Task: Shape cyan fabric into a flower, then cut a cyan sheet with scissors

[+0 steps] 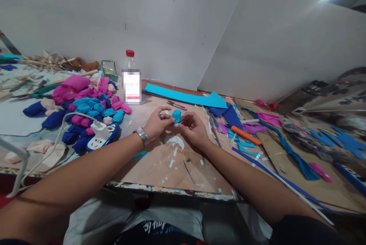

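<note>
Between my two hands, above the middle of the table, is a small bright blue crepe paper rosebud (176, 116). My left hand (158, 123), with a watch (141, 136) on the wrist, pinches the bud from the left side. From the right, the fingers of my right hand (194, 127) close on its lower edge; the exact grip there is partly hidden. Just beyond the hands lies a pair of thread snips (177, 105). A long strip of the same blue paper (185, 97) stretches behind them.
To the left sits a heap of blue and pink paper buds (88, 103), with a white power strip (100, 138) and its cord in front. A red-capped bottle (130, 77) stands behind. On the right are an orange cutter (246, 135), paper scraps and cardboard (277, 149).
</note>
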Demonstrator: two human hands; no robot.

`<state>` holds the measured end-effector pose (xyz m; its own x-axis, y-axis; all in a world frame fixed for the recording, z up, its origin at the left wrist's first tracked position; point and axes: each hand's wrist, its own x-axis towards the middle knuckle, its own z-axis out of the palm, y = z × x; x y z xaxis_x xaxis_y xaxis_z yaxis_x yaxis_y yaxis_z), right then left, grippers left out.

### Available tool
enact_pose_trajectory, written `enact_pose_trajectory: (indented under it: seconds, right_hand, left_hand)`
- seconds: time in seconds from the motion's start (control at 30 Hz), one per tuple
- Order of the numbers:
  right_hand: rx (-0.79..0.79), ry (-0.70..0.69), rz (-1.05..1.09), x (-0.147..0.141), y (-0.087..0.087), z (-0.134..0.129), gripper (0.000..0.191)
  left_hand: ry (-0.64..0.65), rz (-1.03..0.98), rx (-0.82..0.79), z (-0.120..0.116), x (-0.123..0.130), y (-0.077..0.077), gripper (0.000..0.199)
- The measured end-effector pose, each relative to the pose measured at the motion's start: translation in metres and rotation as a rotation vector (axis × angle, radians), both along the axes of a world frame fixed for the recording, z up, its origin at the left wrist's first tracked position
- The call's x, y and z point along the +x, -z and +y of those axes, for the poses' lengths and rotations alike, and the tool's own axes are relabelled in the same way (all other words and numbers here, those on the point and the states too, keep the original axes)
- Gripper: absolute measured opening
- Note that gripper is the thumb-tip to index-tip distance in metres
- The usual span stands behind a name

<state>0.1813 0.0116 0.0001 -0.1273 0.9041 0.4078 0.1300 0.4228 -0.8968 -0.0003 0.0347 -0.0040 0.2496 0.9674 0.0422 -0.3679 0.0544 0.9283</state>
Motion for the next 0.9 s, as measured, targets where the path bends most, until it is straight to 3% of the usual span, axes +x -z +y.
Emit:
enact_pose_trajectory:
  seconds: [0.1,0.2,0.47,0.73,0.9]
  right_hand:
    - [0.169,0.0,-0.259,0.005,-0.001,0.001,0.007]
    - [0.244,0.013,-0.335,0.009,-0.002,0.001,0.011]
    - [0.23,0.059,-0.417,0.013,0.002,0.004,0.011]
    - [0.22,0.109,-0.459,0.014,0.004,0.003,0.009]
    - [0.171,0.132,-0.339,0.011,0.005,0.002,0.034]
  left_hand:
    - [0.029,0.023,-0.018,0.001,-0.001,0.0,0.056]
    - [0.043,0.025,-0.019,0.002,-0.001,0.0,0.051]
    - [0.072,0.06,0.003,0.002,0.0,0.002,0.043]
    - [0.112,0.048,0.048,0.003,-0.002,0.004,0.049]
    - [0.115,0.076,0.064,0.003,-0.003,0.005,0.048]
